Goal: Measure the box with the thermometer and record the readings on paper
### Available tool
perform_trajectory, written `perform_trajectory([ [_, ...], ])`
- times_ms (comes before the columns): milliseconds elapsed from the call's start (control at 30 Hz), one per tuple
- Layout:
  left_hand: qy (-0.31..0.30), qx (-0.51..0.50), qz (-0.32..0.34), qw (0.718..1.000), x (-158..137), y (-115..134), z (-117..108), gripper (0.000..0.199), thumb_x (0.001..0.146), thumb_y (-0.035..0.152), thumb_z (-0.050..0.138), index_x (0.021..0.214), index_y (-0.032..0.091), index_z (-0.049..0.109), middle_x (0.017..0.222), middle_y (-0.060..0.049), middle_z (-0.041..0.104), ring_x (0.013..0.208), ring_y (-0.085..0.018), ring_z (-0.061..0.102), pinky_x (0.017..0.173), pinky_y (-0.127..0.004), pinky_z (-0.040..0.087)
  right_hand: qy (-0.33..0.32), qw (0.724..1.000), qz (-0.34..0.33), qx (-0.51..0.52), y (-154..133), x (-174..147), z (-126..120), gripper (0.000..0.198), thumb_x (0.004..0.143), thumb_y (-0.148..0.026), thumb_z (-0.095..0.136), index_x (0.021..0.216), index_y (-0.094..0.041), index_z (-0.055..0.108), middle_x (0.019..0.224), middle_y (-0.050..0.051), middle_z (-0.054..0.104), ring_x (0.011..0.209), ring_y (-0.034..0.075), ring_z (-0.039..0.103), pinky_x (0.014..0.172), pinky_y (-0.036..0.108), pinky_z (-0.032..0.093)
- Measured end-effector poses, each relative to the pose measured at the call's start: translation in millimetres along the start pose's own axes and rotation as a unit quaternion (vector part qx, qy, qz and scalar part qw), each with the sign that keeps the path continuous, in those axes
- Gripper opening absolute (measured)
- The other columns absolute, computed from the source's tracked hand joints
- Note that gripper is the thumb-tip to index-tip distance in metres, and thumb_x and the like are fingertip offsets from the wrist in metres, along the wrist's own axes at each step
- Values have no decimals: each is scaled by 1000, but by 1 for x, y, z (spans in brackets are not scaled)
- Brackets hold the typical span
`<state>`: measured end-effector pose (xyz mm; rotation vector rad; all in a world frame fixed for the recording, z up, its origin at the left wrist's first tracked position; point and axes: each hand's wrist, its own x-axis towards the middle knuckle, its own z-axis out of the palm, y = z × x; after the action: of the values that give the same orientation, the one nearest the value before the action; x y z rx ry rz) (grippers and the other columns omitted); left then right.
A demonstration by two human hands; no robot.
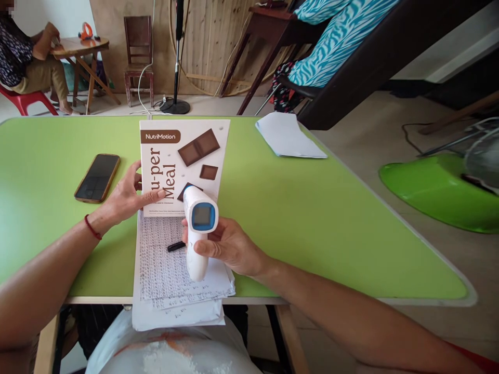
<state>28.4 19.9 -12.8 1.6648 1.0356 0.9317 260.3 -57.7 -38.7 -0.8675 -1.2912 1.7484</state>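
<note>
My left hand [130, 195] grips the lower left edge of a white NutriMotion box [200, 122], its thumb across the front. The box stands upright, its printed chocolate pieces facing me. In my right hand [232, 246] is a white infrared thermometer [197, 265] with a blue-rimmed screen, held by its handle in front of the box's lower right corner. I cannot read anything on the screen. Below both lies a stack of handwritten sheets [156, 270], overhanging the table's near edge. A black pen [176, 246] rests on them, partly hidden by the thermometer.
A smartphone [97, 178] lies left of the box on the green table [312, 218]. White papers [290, 135] sit at the far right edge. Beyond are a seated person [27, 62], a small round table [80, 47], a wooden chair [138, 57] and a black stand [176, 104].
</note>
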Motion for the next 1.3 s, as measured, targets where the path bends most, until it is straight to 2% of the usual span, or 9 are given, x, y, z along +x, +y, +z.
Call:
perform_trajectory([
  [300,21,-12,0,1000,-1,0,2,74,71,50,86,127,18,50,114,-12,69,107,-31,66,82,-43,59,-2,1000,5,4,-1,-1,1,42,60,-48,91,78,-21,65,76,-1,63,69,12,58,63,29,51],
  [467,35,-23,27,999,-2,-3,5,69,73,49,85,126,18,52,112,-11,68,101,-29,67,80,-43,59,2,1000,7,-4,-1,-1,-2,43,62,-52,89,79,-21,65,77,0,63,72,14,58,67,32,53],
  [633,51,-28,60,996,-3,-2,5,73,74,46,85,133,22,49,120,-10,65,110,-30,65,88,-46,58,6,1000,-15,-26,-3,-2,-2,43,63,-53,89,80,-21,65,77,0,63,71,13,58,65,30,53],
  [800,74,-14,116,990,2,-7,-1,90,75,50,84,147,28,35,134,-12,59,125,-33,58,96,-45,57,51,990,-76,-109,-9,-1,-9,45,67,-54,86,90,-22,66,82,3,69,71,16,63,66,33,57],
  [867,97,7,127,987,7,-14,-7,98,74,52,84,152,30,28,138,-12,55,131,-34,53,95,-43,57,88,971,-107,-194,-14,1,-22,48,70,-55,83,101,-21,68,91,6,73,76,19,66,70,36,59],
  [933,112,24,133,984,13,-25,-14,102,74,53,84,154,32,24,140,-13,52,135,-35,49,93,-41,58,112,939,-114,-303,-20,3,-42,55,74,-54,78,115,-20,67,104,11,74,88,24,70,79,41,60],
  [1033,118,26,128,985,22,-40,-21,102,74,54,84,153,33,23,143,-13,49,138,-35,46,91,-38,58,110,877,-90,-459,-26,8,-73,56,78,-48,73,126,-19,66,117,14,72,106,31,69,90,46,59],
  [1133,111,17,128,985,27,-50,-24,103,72,52,85,152,32,23,146,-12,46,139,-33,45,92,-37,58,109,818,-65,-562,-24,13,-94,53,79,-42,71,126,-19,67,119,15,71,108,32,68,91,47,57],
  [1300,97,22,99,990,32,-57,-24,94,73,50,84,147,30,29,147,-13,47,137,-34,47,84,-37,58,73,781,-86,-614,-9,20,-102,48,84,-40,65,128,-19,66,113,14,72,99,29,69,83,44,58],
])
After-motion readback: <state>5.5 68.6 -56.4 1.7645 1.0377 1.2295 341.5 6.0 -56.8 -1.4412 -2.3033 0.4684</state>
